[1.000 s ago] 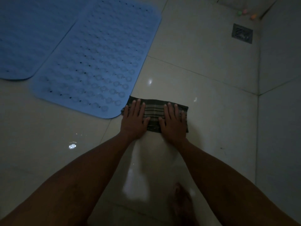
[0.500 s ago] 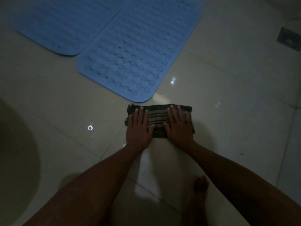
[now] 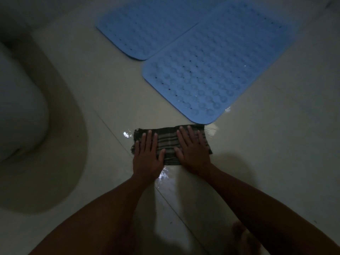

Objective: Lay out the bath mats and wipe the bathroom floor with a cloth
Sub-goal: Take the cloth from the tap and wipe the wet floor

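— Both hands flat, fingers straight: left hand and right hand press the cloth onto the floor.

— Where's the cloth?

— Just short of the near mat's corner, nearly touching it; the far mat lies beside that one, both flat. A toilet base sits at the left edge.

— Advice?

— Probably keep even weight on both palms, push in straight overlapping lanes, and skirt the mat corner so it doesn't lift.

I'm looking down into a dim home bathroom. Glossy, wet pale floor tiles, two blue perforated bath mats and a toilet base show it.
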